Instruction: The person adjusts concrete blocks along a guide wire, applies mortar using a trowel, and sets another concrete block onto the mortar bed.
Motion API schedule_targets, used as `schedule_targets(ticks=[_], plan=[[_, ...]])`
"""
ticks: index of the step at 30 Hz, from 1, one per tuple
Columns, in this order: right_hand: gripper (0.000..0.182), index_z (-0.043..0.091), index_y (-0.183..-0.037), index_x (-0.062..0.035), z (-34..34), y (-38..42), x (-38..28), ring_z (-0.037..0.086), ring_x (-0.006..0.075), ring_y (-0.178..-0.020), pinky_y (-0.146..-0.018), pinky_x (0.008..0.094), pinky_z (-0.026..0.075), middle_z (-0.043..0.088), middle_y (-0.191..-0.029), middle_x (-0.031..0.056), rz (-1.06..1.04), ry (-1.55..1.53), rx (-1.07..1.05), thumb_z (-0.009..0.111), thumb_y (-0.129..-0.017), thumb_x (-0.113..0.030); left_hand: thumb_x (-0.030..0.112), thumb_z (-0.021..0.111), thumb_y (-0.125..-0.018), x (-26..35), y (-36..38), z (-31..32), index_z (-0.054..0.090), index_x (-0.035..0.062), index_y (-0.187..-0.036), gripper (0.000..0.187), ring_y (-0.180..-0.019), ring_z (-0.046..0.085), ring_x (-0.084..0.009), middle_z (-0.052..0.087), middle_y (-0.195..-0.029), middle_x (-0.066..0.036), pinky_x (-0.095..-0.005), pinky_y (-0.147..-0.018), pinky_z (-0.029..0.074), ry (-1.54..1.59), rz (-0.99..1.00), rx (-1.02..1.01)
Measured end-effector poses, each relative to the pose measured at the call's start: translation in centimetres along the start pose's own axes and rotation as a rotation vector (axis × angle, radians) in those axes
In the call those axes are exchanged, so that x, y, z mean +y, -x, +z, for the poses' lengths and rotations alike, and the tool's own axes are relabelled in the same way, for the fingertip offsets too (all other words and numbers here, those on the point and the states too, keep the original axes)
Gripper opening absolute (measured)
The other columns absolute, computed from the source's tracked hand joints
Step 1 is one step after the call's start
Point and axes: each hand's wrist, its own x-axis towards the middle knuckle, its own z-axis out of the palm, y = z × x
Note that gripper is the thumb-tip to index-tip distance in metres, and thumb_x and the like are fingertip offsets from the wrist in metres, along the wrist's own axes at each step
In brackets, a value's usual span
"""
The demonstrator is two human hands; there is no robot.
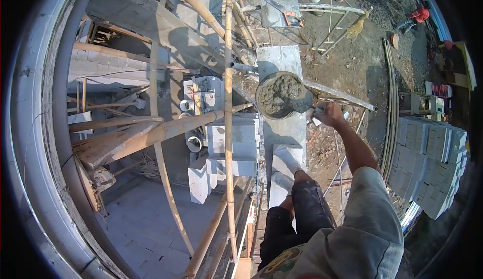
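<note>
Right hand (328, 114) was wrapped around a trowel (304, 100), blade at the edge of the mortar (277, 94) in a round tub (259, 103); left hand's grip, I could not tell.

Right hand (329, 114) with trowel (303, 100) at mortar bucket (258, 99)

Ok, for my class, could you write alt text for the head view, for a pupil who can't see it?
A person's right hand holds what looks like a trowel at a round tub of grey mortar on a narrow platform. Bamboo poles cross the left half, and pale blocks are stacked on both sides.
</note>
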Motion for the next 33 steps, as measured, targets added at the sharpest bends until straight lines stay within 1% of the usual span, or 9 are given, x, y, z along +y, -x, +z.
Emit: schedule_targets(ticks=[6,8,12,13,15,18,24,30,33], plan=[[0.031,0.064,-0.084,0.0028,-17.5,8.5,-6.8,0.062,0.0213,-0.068,-0.064,0.0348,0.049,0.066,-0.073,0.0114,-0.234,0.005,0.003,0.071,-0.066,-0.021,0.036,0.029,-0.099,-7.8,-8.5,-7.8,0.068,0.0034,-0.096,0.051,-0.081,0.062,-0.0210,0.066,-0.092,-0.008,-0.0356,-0.074,0.049,-0.017,-0.212,0.276],[0.017,0.062,-0.074,0.0010,-25.2,14.5,-14.3,0.056,0.0153,-0.048,-0.044,0.0300,0.045,0.058,-0.059,0.0060,-0.129,-0.142,-0.075,0.067,-0.066,-0.013,0.036,0.029,-0.100,-9.7,-9.4,-10.9,0.068,0.0034,-0.096,0.051,-0.082,0.062,-0.0209,0.066,-0.092,-0.008,-0.0357,-0.075,0.048,-0.043,-0.282,0.334],[0.019,0.057,-0.075,0.0015,-36.5,20.4,-22.2,0.055,0.0154,-0.054,-0.045,0.0303,0.044,0.056,-0.066,0.0072,-0.286,-0.060,-0.005,0.065,-0.062,-0.009,0.028,0.034,-0.097,-7.9,-9.6,-12.4,0.067,0.0097,-0.097,0.037,-0.100,0.053,-0.0199,0.066,-0.096,-0.002,-0.0401,-0.103,0.013,0.011,-0.282,0.248],[0.016,0.058,-0.076,0.0014,-38.8,20.6,-23.0,0.053,0.0142,-0.052,-0.043,0.0297,0.042,0.055,-0.063,0.0063,-0.460,-0.062,0.124,0.063,-0.062,-0.007,0.028,0.036,-0.096,-8.0,-9.7,-12.5,0.066,0.0116,-0.095,0.034,-0.100,0.052,-0.0195,0.065,-0.096,-0.001,-0.0399,-0.105,0.008,-0.022,-0.292,0.242],[0.014,0.059,-0.076,0.0012,-43.0,21.7,-26.2,0.052,0.0130,-0.049,-0.041,0.0290,0.041,0.055,-0.060,0.0054,-0.736,-0.061,0.338,0.061,-0.063,-0.004,0.026,0.041,-0.094,-8.0,-9.6,-13.2,0.067,0.0123,-0.096,0.029,-0.102,0.052,-0.0222,0.065,-0.097,-0.001,-0.0412,-0.103,0.011,0.059,-0.296,0.227],[0.014,0.059,-0.076,0.0008,-46.0,27.0,-38.3,0.052,0.0127,-0.048,-0.041,0.0283,0.041,0.055,-0.059,0.0051,-0.857,-0.108,0.246,0.062,-0.064,-0.005,0.028,0.044,-0.093,-8.5,-9.3,-14.3,0.065,0.0139,-0.100,0.026,-0.108,0.049,-0.0216,0.064,-0.102,-0.001,-0.0434,-0.107,0.004,0.128,-0.291,0.166],[0.015,0.059,-0.076,0.0001,-44.7,38.1,-58.7,0.053,0.0122,-0.047,-0.040,0.0271,0.042,0.055,-0.058,0.0046,-1.058,-0.071,-0.132,0.065,-0.065,-0.008,0.030,0.050,-0.090,-9.2,-8.2,-15.3,0.064,0.0161,-0.109,0.027,-0.118,0.043,-0.0219,0.058,-0.115,-0.002,-0.0465,-0.110,-0.005,0.224,-0.287,0.084],[0.017,0.059,-0.071,0.0000,-33.0,47.4,-75.3,0.051,0.0130,-0.041,-0.038,0.0263,0.041,0.057,-0.058,0.0054,-1.371,0.192,-0.487,0.067,-0.067,-0.014,0.028,0.055,-0.084,-10.0,-6.9,-14.3,0.063,0.0191,-0.112,0.031,-0.123,0.039,-0.0210,0.056,-0.118,0.000,-0.0482,-0.111,-0.008,0.154,-0.197,0.086],[0.015,0.061,-0.075,0.0008,-24.7,51.4,-81.1,0.056,0.0176,-0.053,-0.050,0.0306,0.046,0.059,-0.062,0.0095,-1.589,0.491,-0.347,0.068,-0.071,-0.012,0.031,0.056,-0.084,-10.0,-6.7,-14.0,0.062,0.0235,-0.116,0.034,-0.122,0.041,-0.0174,0.056,-0.121,0.003,-0.0470,-0.111,-0.007,0.151,-0.226,0.086]])
